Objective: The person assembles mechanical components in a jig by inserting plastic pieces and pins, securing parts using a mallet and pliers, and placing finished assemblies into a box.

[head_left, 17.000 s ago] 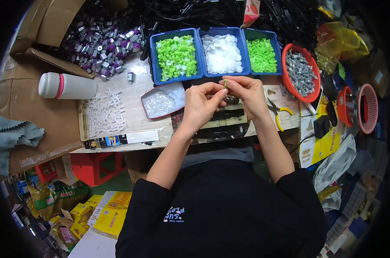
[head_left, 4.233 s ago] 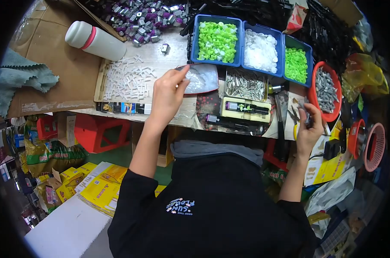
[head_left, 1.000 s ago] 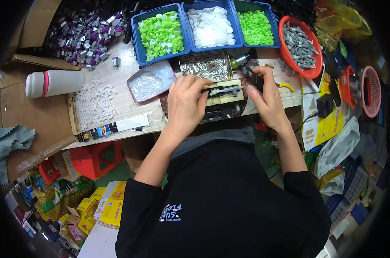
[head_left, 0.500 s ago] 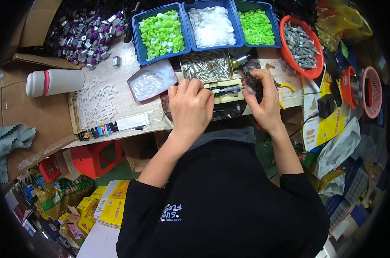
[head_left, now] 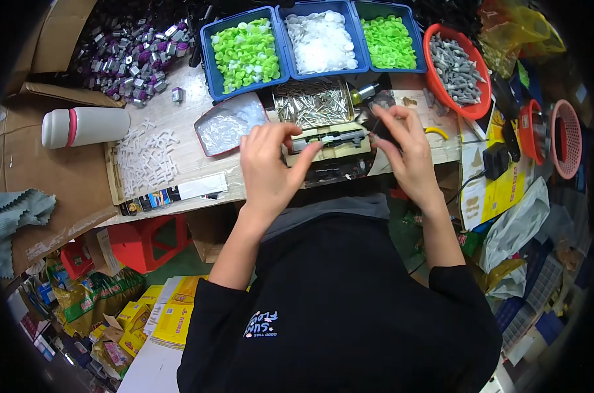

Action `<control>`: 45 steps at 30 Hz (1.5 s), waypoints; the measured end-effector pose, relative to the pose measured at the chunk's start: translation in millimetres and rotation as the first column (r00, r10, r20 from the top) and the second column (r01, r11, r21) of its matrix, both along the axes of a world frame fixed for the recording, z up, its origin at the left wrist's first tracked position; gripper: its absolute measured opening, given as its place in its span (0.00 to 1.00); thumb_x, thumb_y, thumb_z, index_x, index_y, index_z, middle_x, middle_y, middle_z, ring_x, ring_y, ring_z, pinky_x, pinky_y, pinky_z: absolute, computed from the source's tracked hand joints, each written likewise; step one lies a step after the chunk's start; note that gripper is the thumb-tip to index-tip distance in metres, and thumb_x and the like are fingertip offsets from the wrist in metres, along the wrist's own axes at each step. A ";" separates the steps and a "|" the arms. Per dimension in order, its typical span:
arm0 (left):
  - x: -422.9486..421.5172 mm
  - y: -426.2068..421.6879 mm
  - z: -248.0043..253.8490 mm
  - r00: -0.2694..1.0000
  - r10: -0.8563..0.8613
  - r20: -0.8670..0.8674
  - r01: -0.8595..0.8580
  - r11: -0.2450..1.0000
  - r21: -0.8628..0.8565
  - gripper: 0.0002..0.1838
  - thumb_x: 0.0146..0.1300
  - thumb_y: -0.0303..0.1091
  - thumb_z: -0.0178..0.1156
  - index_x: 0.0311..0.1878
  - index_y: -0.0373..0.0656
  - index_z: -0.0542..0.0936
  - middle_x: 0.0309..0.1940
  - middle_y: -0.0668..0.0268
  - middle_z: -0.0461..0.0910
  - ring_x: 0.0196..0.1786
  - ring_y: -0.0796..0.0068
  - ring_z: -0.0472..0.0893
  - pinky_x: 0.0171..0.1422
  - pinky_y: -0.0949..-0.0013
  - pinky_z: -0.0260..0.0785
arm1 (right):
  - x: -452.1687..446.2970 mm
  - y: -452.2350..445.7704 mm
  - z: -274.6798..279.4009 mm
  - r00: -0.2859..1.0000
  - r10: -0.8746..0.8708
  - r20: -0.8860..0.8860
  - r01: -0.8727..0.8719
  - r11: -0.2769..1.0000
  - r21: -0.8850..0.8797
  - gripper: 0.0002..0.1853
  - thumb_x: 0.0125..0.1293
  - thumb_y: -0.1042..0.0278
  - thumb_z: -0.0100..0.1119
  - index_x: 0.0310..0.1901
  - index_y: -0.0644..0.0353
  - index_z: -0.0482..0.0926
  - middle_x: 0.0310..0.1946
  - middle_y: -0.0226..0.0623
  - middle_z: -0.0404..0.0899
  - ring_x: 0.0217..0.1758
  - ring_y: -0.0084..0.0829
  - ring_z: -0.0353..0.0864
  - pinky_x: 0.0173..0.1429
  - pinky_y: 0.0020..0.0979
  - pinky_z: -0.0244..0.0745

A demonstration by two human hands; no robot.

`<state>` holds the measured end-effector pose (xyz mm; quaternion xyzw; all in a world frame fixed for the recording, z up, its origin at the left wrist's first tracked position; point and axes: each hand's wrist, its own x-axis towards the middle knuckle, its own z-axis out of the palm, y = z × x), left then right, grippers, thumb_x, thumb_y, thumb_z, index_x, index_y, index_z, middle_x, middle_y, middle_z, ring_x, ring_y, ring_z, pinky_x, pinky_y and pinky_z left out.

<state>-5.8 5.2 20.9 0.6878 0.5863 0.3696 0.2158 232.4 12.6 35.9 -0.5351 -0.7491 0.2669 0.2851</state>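
Observation:
In the head view a slim grey-and-black part (head_left: 339,139) with a small green bit inside lies lengthwise in a cream holder (head_left: 344,151) at the table's front. My left hand (head_left: 268,164) closes on its left end, the thumb pressing at the front and the fingers curled behind. My right hand (head_left: 408,147) is at the right end, thumb and fingertips brought together in a pinch. Whatever sits between those fingertips is too small to make out. Just behind the holder stands a tin of metal pins (head_left: 313,103).
Blue bins hold green pieces (head_left: 246,56) and white discs (head_left: 322,42). Grey cone-shaped parts fill a red basket (head_left: 434,85). A tray of clear pieces (head_left: 231,124), small white pieces (head_left: 146,157), a white bottle (head_left: 90,128) and yellow-handled pliers (head_left: 436,133) lie around.
My left hand has shifted left with its thumb spread forward, exposing more of the slim part. My right hand has moved slightly right and down, its fingertips now at the part's right end.

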 end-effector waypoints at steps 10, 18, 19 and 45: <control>-25.8 -23.5 -3.3 0.936 0.236 0.260 -0.233 0.972 -0.041 0.03 0.65 0.24 0.61 0.39 0.35 0.80 0.34 0.59 0.81 0.34 0.68 0.78 0.41 0.66 0.70 | -37.9 24.8 -8.7 0.947 0.314 0.071 -0.321 0.907 0.274 0.17 0.48 0.75 0.74 0.42 0.62 0.82 0.41 0.37 0.84 0.46 0.40 0.81 0.51 0.36 0.77; 2.2 -36.0 -22.2 0.933 -0.259 -0.248 0.271 0.962 0.015 0.32 0.60 0.32 0.65 0.68 0.33 0.70 0.65 0.51 0.73 0.71 0.53 0.69 0.76 0.53 0.57 | -46.9 28.1 -27.8 0.929 0.331 0.168 -0.365 0.896 0.254 0.17 0.49 0.71 0.73 0.43 0.59 0.84 0.43 0.34 0.84 0.49 0.40 0.79 0.56 0.39 0.72; 1.7 -37.1 -23.2 0.912 -0.280 -0.298 0.291 0.957 -0.008 0.33 0.62 0.36 0.64 0.69 0.32 0.70 0.67 0.50 0.71 0.73 0.52 0.66 0.78 0.53 0.54 | -46.2 27.2 -26.1 0.936 0.312 0.165 -0.348 0.893 0.284 0.17 0.50 0.72 0.73 0.43 0.60 0.84 0.45 0.35 0.83 0.49 0.41 0.78 0.56 0.39 0.72; 10.5 -33.8 -24.8 0.903 -0.211 -0.374 0.246 0.968 0.047 0.30 0.59 0.38 0.66 0.62 0.29 0.76 0.64 0.46 0.75 0.69 0.45 0.71 0.79 0.44 0.51 | -26.6 -27.3 -0.9 0.990 -0.117 -0.075 0.131 0.961 0.244 0.23 0.70 0.76 0.55 0.66 0.58 0.73 0.54 0.55 0.81 0.56 0.48 0.83 0.52 0.40 0.80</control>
